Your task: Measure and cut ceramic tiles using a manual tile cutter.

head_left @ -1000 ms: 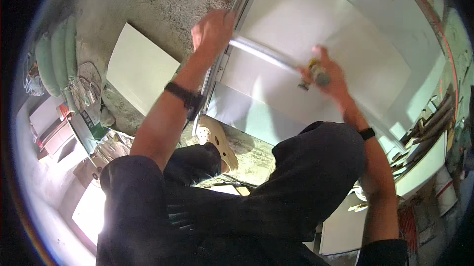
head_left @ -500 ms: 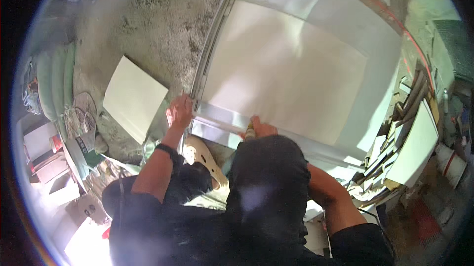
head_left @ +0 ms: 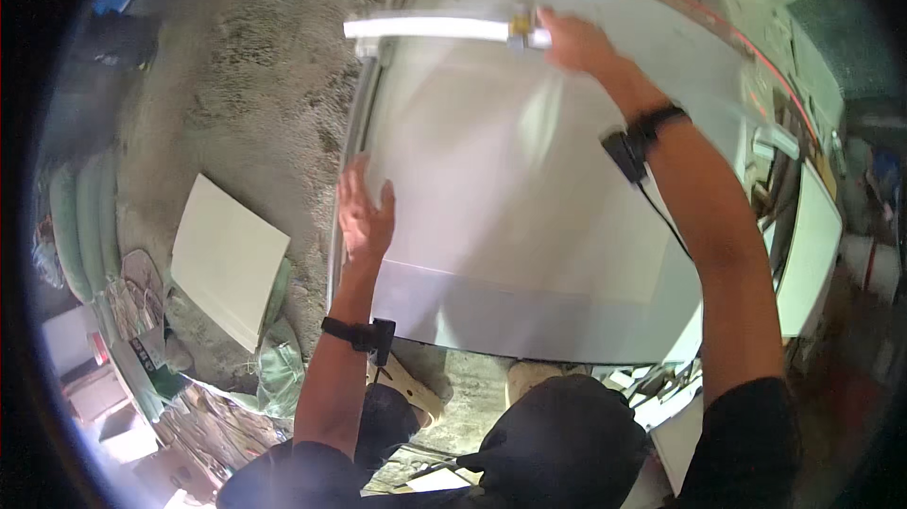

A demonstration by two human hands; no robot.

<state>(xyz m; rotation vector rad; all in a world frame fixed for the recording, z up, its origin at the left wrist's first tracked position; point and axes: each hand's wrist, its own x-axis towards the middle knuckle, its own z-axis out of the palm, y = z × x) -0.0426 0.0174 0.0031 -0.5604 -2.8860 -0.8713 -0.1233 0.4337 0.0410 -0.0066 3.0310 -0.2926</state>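
A large pale sheet (head_left: 510, 141) lies on a flat work surface in front of me, with a metal rail (head_left: 356, 122) along its left side. Fingers spread, my left hand (head_left: 366, 212) rests at the sheet's left edge beside that rail. At the far part of the sheet, my right hand (head_left: 578, 44) grips a bright straightedge bar (head_left: 435, 28), blurred by motion. A small upright tool with a yellowish middle (head_left: 521, 23) stands at the bar, right by my right fingertips; its kind cannot be made out. The bar's left end reaches over the rail.
A cream panel (head_left: 230, 259) lies on the rough floor (head_left: 241, 65) to the left, near green rolls (head_left: 85, 216). On the right, narrow offcuts and a pale board (head_left: 812, 245) stand beside a red hose (head_left: 756, 44). My shoes (head_left: 408, 394) are below the near edge.
The bar has moved from the sheet's near edge to its far part, with my right hand on it. My left hand has left the bar's end and now rests open along the edge.
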